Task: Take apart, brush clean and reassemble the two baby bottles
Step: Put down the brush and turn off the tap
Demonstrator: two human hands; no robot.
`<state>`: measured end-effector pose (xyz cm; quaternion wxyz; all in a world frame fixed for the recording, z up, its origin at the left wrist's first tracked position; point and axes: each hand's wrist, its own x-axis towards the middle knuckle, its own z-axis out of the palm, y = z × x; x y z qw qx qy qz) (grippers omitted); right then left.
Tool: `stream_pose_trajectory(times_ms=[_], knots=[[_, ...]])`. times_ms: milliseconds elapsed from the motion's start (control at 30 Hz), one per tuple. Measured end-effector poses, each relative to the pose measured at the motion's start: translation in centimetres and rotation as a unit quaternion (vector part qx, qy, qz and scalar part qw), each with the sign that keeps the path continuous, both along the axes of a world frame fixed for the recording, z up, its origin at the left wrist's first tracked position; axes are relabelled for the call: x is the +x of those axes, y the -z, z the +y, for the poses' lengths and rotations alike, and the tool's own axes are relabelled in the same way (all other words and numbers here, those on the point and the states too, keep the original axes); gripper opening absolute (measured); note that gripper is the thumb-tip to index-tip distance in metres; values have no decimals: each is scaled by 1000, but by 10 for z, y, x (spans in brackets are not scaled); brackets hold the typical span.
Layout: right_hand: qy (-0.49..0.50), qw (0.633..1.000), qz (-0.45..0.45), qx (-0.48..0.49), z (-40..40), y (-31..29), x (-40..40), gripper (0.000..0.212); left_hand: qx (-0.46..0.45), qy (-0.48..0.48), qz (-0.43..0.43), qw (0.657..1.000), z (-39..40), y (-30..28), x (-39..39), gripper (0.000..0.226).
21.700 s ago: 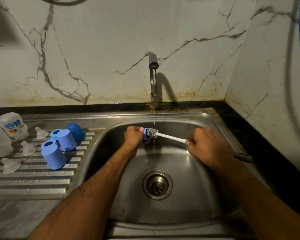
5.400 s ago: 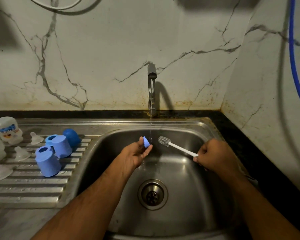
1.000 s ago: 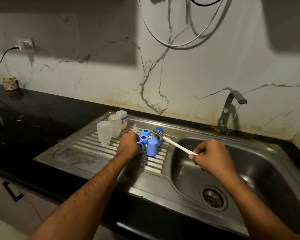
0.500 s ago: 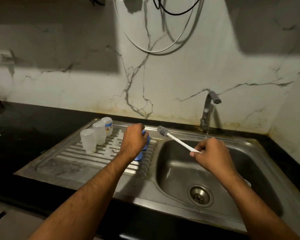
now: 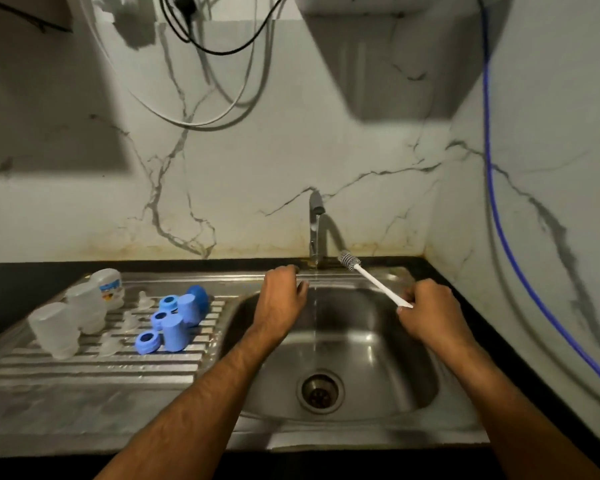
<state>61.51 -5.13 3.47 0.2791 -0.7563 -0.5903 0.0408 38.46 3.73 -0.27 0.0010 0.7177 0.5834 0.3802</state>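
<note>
Gripping white-handled grey-bristled bottle brush (image 5: 374, 279), your right hand (image 5: 430, 311) keeps it angled up over steel sink basin (image 5: 378, 344), bristles near tap (image 5: 315, 230). Your left hand (image 5: 281, 299) hovers beside water stream, fingers loosely curled, holding nothing visible. Frosted bottle bodies (image 5: 68, 320), blue caps and rings (image 5: 172, 323), clear teats (image 5: 129, 320) sit on ridged drainboard (image 5: 84, 368).

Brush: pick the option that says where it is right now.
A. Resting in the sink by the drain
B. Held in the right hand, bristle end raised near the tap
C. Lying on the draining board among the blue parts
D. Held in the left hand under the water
B: the right hand grips the white handle of the brush, its bristle end up beside the tap.
</note>
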Motion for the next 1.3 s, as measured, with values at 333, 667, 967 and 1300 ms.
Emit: stream_pose_trajectory(times_ms=[333,667,967,1300], knots=[[74,997,-9,-37,6,20,90,13,-5,85,5,996,14,15,103,18],[102,985,-115,-75,26,54,116,21,-27,132,5,991,31,46,162,25],[106,964,-213,-116,37,70,121,24,-43,134,19,990,43,59,169,28],[104,968,-199,-111,38,72,122,25,-51,129,13,990,45,61,166,30]])
